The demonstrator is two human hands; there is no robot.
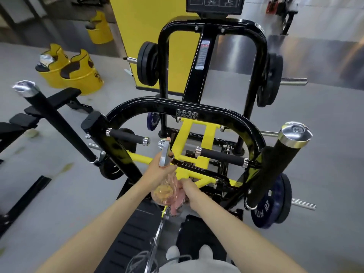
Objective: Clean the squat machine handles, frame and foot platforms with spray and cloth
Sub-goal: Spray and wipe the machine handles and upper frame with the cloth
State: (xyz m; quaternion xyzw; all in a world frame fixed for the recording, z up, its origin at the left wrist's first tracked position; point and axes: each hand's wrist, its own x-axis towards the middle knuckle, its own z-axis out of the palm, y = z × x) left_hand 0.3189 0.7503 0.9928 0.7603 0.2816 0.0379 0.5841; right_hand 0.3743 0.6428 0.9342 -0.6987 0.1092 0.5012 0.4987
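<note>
The black and yellow squat machine point(197, 104) fills the middle of the head view. My left hand point(160, 170) grips a clear spray bottle point(164, 187) by its grey trigger head, nozzle pointing away toward the yellow frame point(185, 133). My right hand point(187, 185) holds a pink cloth point(176, 205) close beside the bottle, low over the machine's centre. Two short padded handles stick inward, the left handle point(128, 135) and the right handle point(221, 156). Black ribbed foot platforms point(130, 239) lie below my arms.
Long padded bars rise at the left point(57, 119) and right point(275, 164). Weight plates hang on the machine's pegs point(273, 201). Yellow barrel seats point(78, 75) and a black bench point(49, 107) stand at the left on the grey floor. My shoes point(189, 253) show at the bottom.
</note>
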